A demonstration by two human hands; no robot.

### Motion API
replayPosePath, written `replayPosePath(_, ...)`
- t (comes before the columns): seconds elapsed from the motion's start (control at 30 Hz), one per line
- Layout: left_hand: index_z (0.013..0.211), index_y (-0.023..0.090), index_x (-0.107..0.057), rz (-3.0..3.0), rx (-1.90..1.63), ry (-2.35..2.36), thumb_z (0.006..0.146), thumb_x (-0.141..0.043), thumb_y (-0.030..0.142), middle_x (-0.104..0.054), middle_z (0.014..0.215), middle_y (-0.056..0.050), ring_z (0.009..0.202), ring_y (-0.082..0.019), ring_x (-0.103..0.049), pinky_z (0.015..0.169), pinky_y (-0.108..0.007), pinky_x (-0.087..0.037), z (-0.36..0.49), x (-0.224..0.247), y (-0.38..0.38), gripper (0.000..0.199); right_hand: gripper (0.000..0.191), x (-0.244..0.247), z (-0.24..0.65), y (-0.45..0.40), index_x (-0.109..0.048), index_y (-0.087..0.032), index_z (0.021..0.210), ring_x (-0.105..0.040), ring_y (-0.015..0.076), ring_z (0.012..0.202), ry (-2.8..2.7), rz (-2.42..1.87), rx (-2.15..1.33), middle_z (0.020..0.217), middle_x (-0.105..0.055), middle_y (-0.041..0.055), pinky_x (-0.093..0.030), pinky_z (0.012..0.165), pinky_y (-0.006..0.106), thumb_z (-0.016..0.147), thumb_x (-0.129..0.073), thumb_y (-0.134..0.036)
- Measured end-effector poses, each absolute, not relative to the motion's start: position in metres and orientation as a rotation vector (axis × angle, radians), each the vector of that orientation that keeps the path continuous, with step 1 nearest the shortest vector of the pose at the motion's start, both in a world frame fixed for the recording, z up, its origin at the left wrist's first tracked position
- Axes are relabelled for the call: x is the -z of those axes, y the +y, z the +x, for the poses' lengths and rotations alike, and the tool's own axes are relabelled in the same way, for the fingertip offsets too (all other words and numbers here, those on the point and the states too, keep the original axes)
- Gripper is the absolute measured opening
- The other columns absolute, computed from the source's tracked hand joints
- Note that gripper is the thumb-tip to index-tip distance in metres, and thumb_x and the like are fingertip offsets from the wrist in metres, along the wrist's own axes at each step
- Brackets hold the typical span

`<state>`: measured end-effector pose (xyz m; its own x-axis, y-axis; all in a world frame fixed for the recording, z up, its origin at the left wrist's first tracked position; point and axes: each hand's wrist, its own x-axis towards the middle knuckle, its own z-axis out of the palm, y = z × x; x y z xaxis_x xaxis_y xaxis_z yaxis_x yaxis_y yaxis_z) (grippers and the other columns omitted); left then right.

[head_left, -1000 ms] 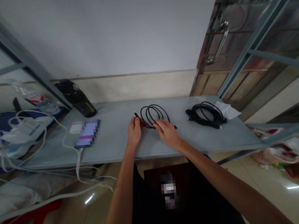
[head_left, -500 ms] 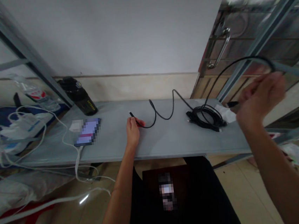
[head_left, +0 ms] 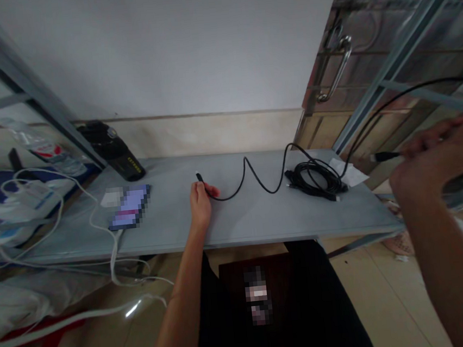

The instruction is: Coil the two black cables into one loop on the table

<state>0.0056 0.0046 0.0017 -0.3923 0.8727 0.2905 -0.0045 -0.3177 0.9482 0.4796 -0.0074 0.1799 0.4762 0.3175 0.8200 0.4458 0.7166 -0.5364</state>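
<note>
My left hand (head_left: 200, 201) is closed around one end of a thin black cable (head_left: 272, 192), just above the tabletop, with the plug (head_left: 199, 176) poking out past the fingers. From there the cable runs in loose waves to a coiled bundle of black cables (head_left: 316, 181) lying at the table's right part. Raised off to the right, my right hand (head_left: 442, 148) is closed on black cable; a plug (head_left: 383, 156) juts from its fingers. A cable arc (head_left: 411, 88) rises from the bundle and curves over to this hand. White paper (head_left: 350, 172) lies beside the bundle.
On the grey table (head_left: 241, 230), a dark bottle (head_left: 115, 152) leans at the back left, near a phone (head_left: 130, 206) with a white cord. Left stand a clear plastic bottle (head_left: 46, 145) and white cords. Metal frame posts (head_left: 384, 60) rise at both sides; a door handle (head_left: 336, 73) is beyond.
My right hand has moved farther right, drawing the cable arc out longer. The left hand stays at its spot holding the cable end. The view has shifted slightly.
</note>
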Motion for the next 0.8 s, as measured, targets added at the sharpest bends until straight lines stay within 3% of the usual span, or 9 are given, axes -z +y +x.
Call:
replayPosePath(0.03,0.090,0.025,-0.059,1.172,-1.777,1.283,0.112,-0.051,0.074,-0.073,0.077,-0.005,0.069,-0.020,-0.072,0.073,-0.035,-0.060,0.006,-0.002,0.005,0.054,0.052,-0.175,0.457,-0.008,-0.047,-0.032,0.089,-0.024,0.0127,0.049,-0.954,-0.706,0.033,0.068,-0.029,-0.0071,-0.021,0.040,0.027,0.109,-0.054,-0.079)
replayPosePath(0.1,0.090,0.024,-0.059,1.176,-1.768,1.290,0.112,-0.051,0.073,-0.073,0.077,-0.005,0.070,-0.020,-0.072,0.074,-0.035,-0.060,0.006,-0.001,0.005,0.054,0.049,-0.160,0.409,-0.012,-0.048,-0.030,0.089,-0.027,0.0110,0.046,-0.974,-0.717,-0.136,0.066,-0.035,-0.0090,-0.021,0.040,0.026,0.108,-0.064,-0.072)
replayPosePath(0.17,0.091,0.024,-0.059,1.176,-1.756,1.290,0.112,-0.052,0.072,-0.073,0.078,-0.004,0.071,-0.020,-0.073,0.075,-0.035,-0.061,0.006,0.000,0.006,0.052,0.048,-0.139,0.360,-0.018,-0.051,-0.028,0.091,-0.035,0.0108,0.046,-1.167,-0.863,-0.237,0.064,-0.039,-0.0100,-0.027,0.044,0.025,0.114,-0.056,-0.069)
replayPosePath(0.3,0.097,0.025,-0.060,1.158,-1.737,1.284,0.110,-0.054,0.074,-0.073,0.079,-0.003,0.073,-0.021,-0.074,0.075,-0.035,-0.061,0.005,0.001,0.006,0.051,0.050,-0.085,0.275,-0.023,-0.055,-0.024,0.088,-0.056,0.0138,0.064,-1.658,-0.997,-0.290,0.074,-0.059,-0.0025,-0.045,0.065,0.029,0.123,-0.041,-0.056)
replayPosePath(0.4,0.100,0.024,-0.062,1.216,-1.717,1.355,0.110,-0.053,0.075,-0.073,0.078,-0.002,0.073,-0.022,-0.073,0.076,-0.037,-0.060,0.004,-0.001,0.004,0.053,0.041,-0.046,0.225,-0.017,-0.064,-0.022,0.103,-0.069,0.0215,0.093,-1.986,-0.938,-0.245,0.099,-0.073,0.0076,-0.053,0.084,0.035,0.125,-0.038,-0.045)
replayPosePath(0.5,0.097,0.024,-0.064,1.270,-1.698,1.432,0.112,-0.048,0.075,-0.075,0.081,-0.004,0.078,-0.022,-0.073,0.081,-0.038,-0.059,0.005,-0.005,0.000,0.056,0.032,-0.017,0.190,-0.011,-0.070,-0.020,0.125,-0.069,0.0270,0.114,-2.266,-0.952,-0.141,0.124,-0.074,0.0135,-0.054,0.101,0.041,0.124,-0.041,-0.035)
replayPosePath(0.8,0.114,0.023,-0.063,1.431,-1.553,1.452,0.111,-0.060,0.068,-0.077,0.091,-0.005,0.084,-0.023,-0.075,0.082,-0.037,-0.059,0.009,-0.009,-0.004,0.045,0.034,-0.003,0.179,-0.012,-0.069,-0.018,0.141,-0.067,0.0311,0.120,-2.462,-1.026,-0.010,0.129,-0.073,0.0158,-0.053,0.104,0.048,0.123,-0.043,-0.031)
